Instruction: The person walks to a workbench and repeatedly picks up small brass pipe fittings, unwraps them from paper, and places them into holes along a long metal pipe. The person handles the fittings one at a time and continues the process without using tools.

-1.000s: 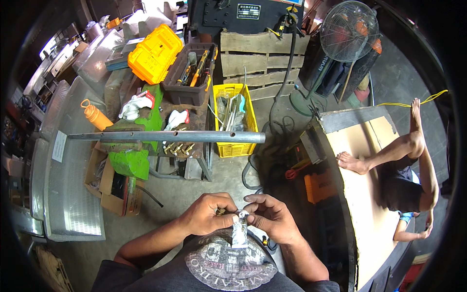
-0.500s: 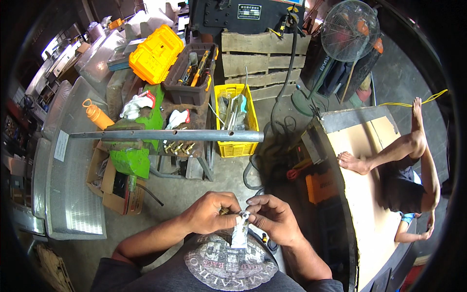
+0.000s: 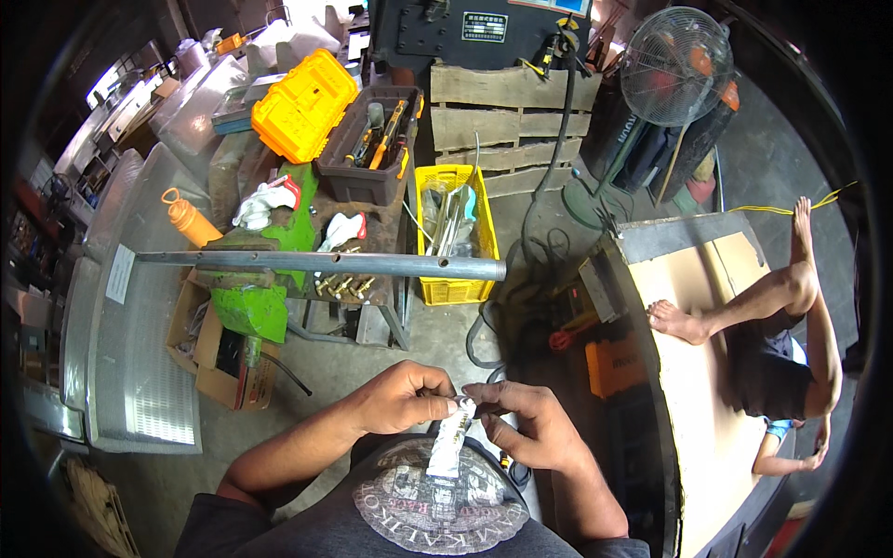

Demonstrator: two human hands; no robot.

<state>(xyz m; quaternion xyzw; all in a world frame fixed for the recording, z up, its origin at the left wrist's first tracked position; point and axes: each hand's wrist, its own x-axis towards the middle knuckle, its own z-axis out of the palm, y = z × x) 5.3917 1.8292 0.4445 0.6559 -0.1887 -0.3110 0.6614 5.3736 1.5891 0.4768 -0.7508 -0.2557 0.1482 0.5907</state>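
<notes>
Silver-white, crinkled tube-like packet (image 3: 448, 448) hangs pinched in the left hand (image 3: 412, 398) before a dark printed shirt (image 3: 312, 516); the right hand (image 3: 537, 418), half-open, crooks near the packet's top, contact unclear. Too hard a squeeze could burst it. Beyond, a drilled grey steel pipe (image 3: 372, 264) crosses a green metal vise (image 3: 249, 313).

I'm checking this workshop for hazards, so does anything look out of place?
Yes: at right, a barefoot person lies on cardboard, an odd resting place beside a work area with tools about.
</notes>
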